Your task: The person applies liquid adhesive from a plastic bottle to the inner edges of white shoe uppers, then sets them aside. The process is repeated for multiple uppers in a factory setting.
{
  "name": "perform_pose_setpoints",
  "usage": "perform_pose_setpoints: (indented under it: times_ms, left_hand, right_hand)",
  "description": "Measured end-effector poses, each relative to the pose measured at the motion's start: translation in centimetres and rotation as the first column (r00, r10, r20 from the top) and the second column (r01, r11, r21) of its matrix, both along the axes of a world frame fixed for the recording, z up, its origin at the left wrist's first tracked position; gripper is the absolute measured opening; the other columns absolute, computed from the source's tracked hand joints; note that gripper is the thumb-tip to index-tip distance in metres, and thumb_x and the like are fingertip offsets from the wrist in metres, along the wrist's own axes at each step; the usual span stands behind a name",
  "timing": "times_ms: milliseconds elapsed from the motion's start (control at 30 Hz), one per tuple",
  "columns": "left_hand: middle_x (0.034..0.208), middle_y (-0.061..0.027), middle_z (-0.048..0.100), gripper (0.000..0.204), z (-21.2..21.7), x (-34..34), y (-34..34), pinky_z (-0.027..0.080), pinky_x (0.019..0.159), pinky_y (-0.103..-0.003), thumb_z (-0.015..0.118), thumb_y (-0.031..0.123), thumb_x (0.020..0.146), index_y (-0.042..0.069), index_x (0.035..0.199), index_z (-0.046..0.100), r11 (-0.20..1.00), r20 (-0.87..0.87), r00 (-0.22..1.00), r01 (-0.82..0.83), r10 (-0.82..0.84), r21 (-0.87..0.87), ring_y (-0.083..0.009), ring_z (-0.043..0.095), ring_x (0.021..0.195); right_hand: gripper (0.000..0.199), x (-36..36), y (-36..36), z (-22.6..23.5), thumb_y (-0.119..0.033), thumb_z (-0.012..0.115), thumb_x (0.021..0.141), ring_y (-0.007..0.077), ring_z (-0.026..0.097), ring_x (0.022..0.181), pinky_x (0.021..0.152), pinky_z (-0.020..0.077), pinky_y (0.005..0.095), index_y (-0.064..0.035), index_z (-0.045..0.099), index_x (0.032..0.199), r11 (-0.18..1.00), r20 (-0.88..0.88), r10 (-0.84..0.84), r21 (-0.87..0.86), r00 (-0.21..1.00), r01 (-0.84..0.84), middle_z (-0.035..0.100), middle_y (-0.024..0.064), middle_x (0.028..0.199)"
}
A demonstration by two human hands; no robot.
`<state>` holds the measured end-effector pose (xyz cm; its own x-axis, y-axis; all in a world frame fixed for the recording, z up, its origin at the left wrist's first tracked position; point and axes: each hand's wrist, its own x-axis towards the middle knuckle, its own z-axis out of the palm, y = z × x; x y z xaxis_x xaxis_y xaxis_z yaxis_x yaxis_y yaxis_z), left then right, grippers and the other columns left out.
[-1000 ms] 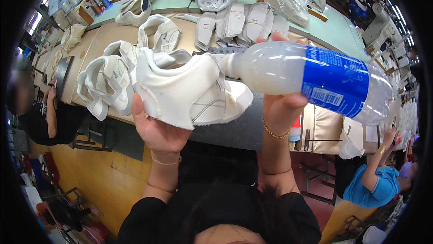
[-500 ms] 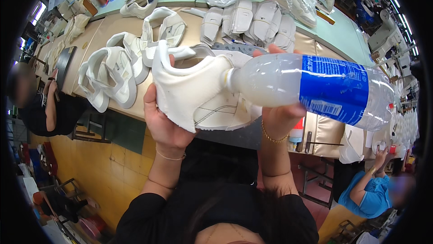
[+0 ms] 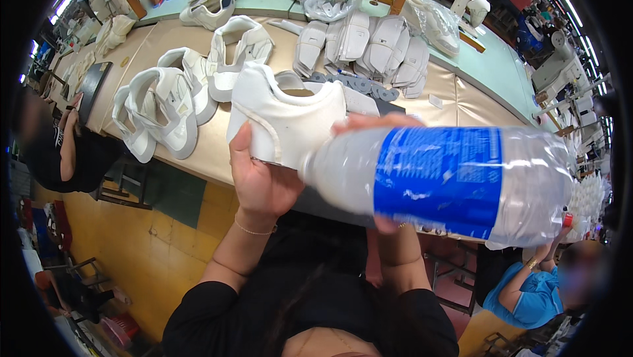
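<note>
A white shoe upper [image 3: 280, 116] rests in my left hand [image 3: 267, 185], its thumb on the outer side and its fingers underneath. My right hand [image 3: 379, 121] is wrapped around a clear plastic bottle [image 3: 438, 182] with a blue label and cloudy whitish contents. The bottle lies tilted nearly sideways, its neck end pointing left at the lower edge of the upper. Whether the mouth touches the upper I cannot tell. Most of my right palm is hidden behind the bottle.
Several more white shoe uppers [image 3: 173, 110] stand on the tan table [image 3: 148, 44] to the left. Bundled pale shoe pieces [image 3: 382, 44] and a row of grey pieces [image 3: 356, 85] lie beyond my hands. Co-workers sit at the left and at the right, one in a blue shirt [image 3: 524, 294].
The bottle has swung lower and closer, its mouth shifting from the upper's right side to its lower edge. The upper has turned in my left hand, showing more of its curved back.
</note>
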<state>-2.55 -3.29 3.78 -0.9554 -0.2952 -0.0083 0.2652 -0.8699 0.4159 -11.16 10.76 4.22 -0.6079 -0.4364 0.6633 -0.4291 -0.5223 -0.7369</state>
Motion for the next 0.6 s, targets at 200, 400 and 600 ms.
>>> perform_pose_setpoints:
  times_ms: [200, 400, 600]
  left_hand:
    - [0.141, -0.0104, 0.04, 0.061, -0.5, 0.5, -0.5, 0.031, 0.107, -0.042, 0.026, 0.047, 0.095, 0.009, 0.142, 0.031, 0.967, -0.276, 0.947, 0.209, -0.163, 0.145, -0.0282, 0.041, 0.128]
    - [0.141, -0.0102, 0.04, 0.061, -0.6, 0.3, 0.2, 0.031, 0.107, -0.043, 0.027, 0.047, 0.095, 0.009, 0.142, 0.031, 0.979, -0.125, 0.984, 0.147, -0.129, 0.144, -0.0279, 0.041, 0.129]
    - [0.14, -0.0081, 0.042, 0.06, -0.4, 0.4, -0.1, 0.032, 0.106, -0.043, 0.028, 0.047, 0.094, 0.011, 0.141, 0.033, 0.982, -0.143, 0.985, 0.114, -0.093, 0.148, -0.0272, 0.042, 0.127]
  right_hand:
    - [0.105, -2.3, 0.8, 1.8, -0.071, 0.068, 0.061, 0.0435, 0.055, 0.109, 0.091, 0.0466, 0.0553, -0.0063, 0.032, 0.136, 0.912, 0.378, -0.29, -0.169, 0.879, 0.373, 0.049, 0.0255, 0.126]
    - [0.098, 0.2, -1.1, 0.3, -0.059, 0.076, 0.062, 0.0444, 0.055, 0.108, 0.09, 0.0462, 0.0575, -0.0047, 0.034, 0.133, 0.955, 0.29, -0.154, -0.2, 0.945, 0.217, 0.049, 0.0289, 0.124]
    - [0.093, -2.6, 1.2, 1.6, -0.073, 0.057, 0.069, 0.0377, 0.053, 0.113, 0.097, 0.0439, 0.0521, -0.0056, 0.038, 0.131, 0.896, 0.315, -0.34, -0.177, 0.886, 0.407, 0.05, 0.0188, 0.125]
